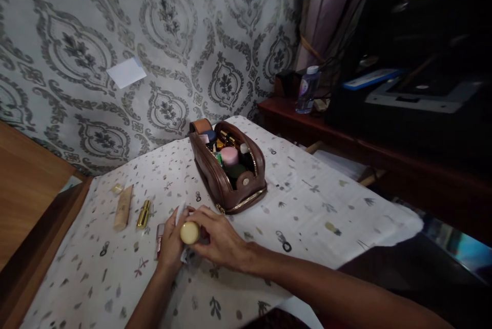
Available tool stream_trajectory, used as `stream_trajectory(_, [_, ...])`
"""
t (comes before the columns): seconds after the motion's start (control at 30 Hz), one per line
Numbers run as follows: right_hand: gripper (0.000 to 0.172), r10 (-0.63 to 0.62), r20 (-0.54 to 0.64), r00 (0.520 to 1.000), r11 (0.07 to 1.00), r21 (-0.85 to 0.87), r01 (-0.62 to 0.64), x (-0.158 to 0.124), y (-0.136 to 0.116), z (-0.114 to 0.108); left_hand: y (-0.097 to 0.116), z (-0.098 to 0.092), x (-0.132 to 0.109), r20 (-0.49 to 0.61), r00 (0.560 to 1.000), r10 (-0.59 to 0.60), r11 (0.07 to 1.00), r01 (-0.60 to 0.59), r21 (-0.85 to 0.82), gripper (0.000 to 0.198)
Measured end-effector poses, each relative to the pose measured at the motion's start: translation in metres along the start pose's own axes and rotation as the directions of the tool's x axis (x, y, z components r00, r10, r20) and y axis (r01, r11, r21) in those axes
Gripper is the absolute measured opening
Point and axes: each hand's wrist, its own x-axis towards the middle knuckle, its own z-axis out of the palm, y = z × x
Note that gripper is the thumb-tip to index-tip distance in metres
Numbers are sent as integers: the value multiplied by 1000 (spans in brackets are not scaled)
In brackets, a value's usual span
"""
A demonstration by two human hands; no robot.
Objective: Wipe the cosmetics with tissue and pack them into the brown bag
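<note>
My right hand is closed around a small container with a round, pale yellow end facing up. Close against it, my left hand is wrapped round a thin white tissue or cloth, whose edges show above and below the fingers. Just left of that hand lies a small red and clear item, partly covered. A gold tube and a beige squeeze tube rest farther left. Beyond my hands stands an unzipped brown toiletry bag with a pink-lidded jar and several other cosmetics in it.
A white patterned cloth covers the table, which meets a wallpapered wall. A small clear, yellowish piece lies near the beige tube. On a dark red shelf at right stands a clear bottle, beside a large dark screen.
</note>
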Motion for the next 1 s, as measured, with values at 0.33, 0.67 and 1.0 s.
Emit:
stream_trajectory(0.33, [35, 78, -269, 960, 990, 132, -43, 5, -27, -105, 84, 42, 2, 612, 648, 453, 417, -761, 497, 40])
stream_trajectory(0.67, [28, 115, -127, 985, 984, -120, -131, 31, -5, -153, 100, 70, 19, 744, 525, 413, -125, -777, 617, 30])
stream_trajectory(1.0, [22, 151, 169, 974, 965, -239, -108, 48, -5, -169, 76, 64, 23, 692, 481, 538, 68, -843, 533, 30])
